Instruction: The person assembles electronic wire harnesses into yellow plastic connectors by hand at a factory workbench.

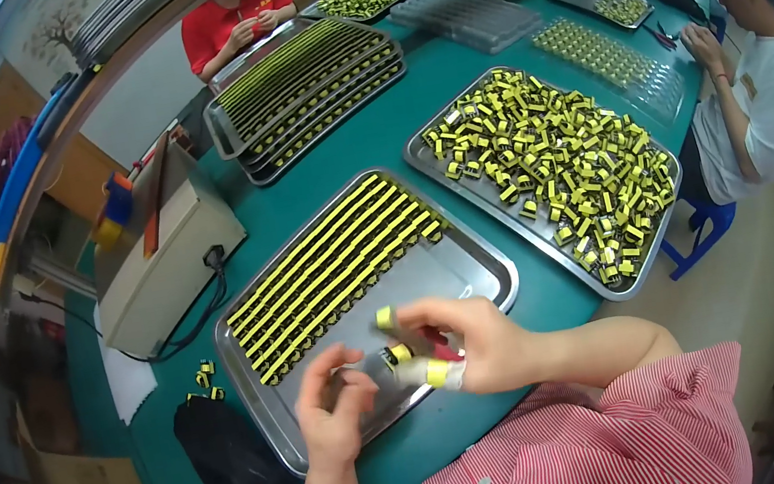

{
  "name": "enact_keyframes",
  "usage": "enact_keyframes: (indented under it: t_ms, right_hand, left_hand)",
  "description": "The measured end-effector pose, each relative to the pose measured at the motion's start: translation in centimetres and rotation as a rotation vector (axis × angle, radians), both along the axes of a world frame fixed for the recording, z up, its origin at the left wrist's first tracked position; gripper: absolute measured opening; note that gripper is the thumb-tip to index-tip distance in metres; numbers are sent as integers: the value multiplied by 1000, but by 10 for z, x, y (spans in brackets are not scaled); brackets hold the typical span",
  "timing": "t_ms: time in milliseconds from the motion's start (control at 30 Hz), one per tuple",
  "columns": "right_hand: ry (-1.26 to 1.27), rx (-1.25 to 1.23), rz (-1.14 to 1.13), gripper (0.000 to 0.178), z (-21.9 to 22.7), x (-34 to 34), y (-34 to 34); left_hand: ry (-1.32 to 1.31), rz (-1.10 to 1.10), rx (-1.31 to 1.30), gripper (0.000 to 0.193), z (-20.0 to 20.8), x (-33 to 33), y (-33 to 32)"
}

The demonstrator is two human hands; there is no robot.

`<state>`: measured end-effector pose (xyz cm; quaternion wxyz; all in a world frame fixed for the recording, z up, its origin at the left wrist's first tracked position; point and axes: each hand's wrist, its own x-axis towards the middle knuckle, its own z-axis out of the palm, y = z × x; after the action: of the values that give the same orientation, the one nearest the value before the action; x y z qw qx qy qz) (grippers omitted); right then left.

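Over the near part of a metal tray (369, 318), my right hand (484, 343) has a small yellow-and-black wrapped component (396, 355) at its fingertips. Yellow and white wrapping covers its thumb tip, and yellow wrapping its index fingertip. Something red (437, 338) shows inside that hand, its kind hidden. My left hand (332, 408) is just left of the component, fingers loosely bent and apart, with nothing visible in them. Both hands are slightly blurred. Across the tray's far left part, rows of matching components (332, 276) stand tightly lined up.
A second tray (418, 151) at right holds a loose heap of components. Stacked filled trays (308, 92) stand behind. At left are a beige box-shaped device (170, 246) with a cord, several stray components (204, 377) and black cloth (229, 460). A co-worker (753, 93) sits at right.
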<state>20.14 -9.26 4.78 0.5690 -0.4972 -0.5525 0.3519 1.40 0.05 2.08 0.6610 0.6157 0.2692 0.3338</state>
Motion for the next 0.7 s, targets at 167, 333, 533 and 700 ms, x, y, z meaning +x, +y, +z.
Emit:
enact_keyframes:
  t_ms: [167, 333, 533, 700]
  right_hand:
    - [551, -91, 226, 47, -20, -5, 1]
    - [706, -272, 190, 44, -17, 3, -6]
    - [1015, -246, 24, 31, -33, 16, -16]
    - [1245, -108, -33, 39, -45, 47, -27]
  left_hand:
    - [-19, -108, 227, 38, 2, 24, -10]
    - [-120, -161, 74, 30, 7, 46, -19]
    - [-147, -43, -107, 24, 19, 59, -11]
    - [-81, 73, -119, 25, 25, 77, 18]
